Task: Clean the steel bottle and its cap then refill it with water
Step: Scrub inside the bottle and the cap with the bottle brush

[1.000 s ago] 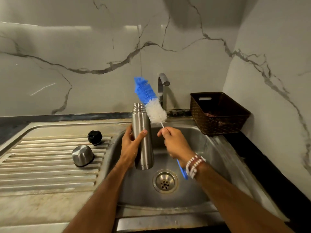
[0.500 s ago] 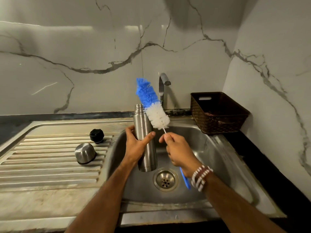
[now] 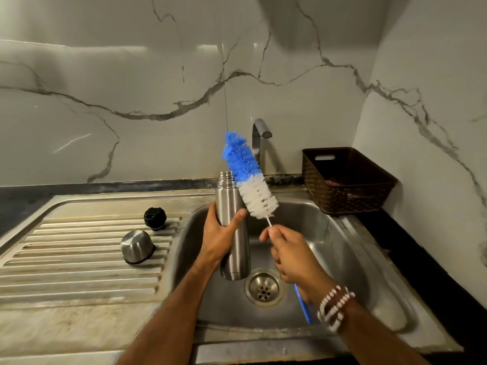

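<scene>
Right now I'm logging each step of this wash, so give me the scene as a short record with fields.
bottle: open, upright over the sink, held in left hand
brush: outside the bottle, bristles up beside its neck, stem in right hand
steel cap: on drainboard
black stopper: on drainboard, behind the cap
tap: no water seen
basket: right of sink

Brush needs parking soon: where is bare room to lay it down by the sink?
The ribbed drainboard is bare in front of the steel cup and black stopper. The counter strip right of the sink is narrow, crowded by the brown basket.
</scene>
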